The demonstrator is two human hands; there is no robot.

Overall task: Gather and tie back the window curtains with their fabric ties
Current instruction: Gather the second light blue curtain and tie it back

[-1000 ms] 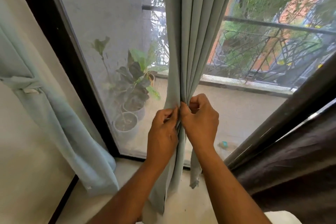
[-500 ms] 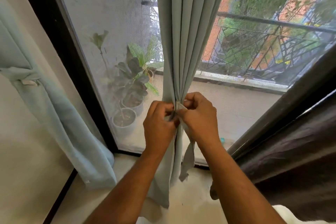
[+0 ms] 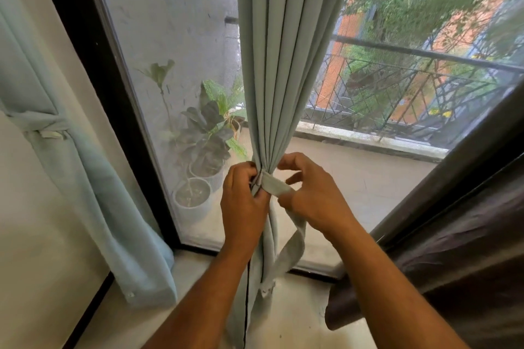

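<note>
Tying the middle curtain (image 3: 283, 65): left hand (image 3: 245, 198) pinches the gather, right hand (image 3: 314, 195) holds the fabric tie (image 3: 276, 186); next, knotting it snug.

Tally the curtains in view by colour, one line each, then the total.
Pale blue-green curtains: 2, the centre curtain gathered under both hands, and the left curtain already tied.
Dark brown curtains: 1, the dark curtain at right.
Total: 3

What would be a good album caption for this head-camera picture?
Left hand grips the gathered curtain while the right hand draws its fabric tie across, at a balcony window.
</note>
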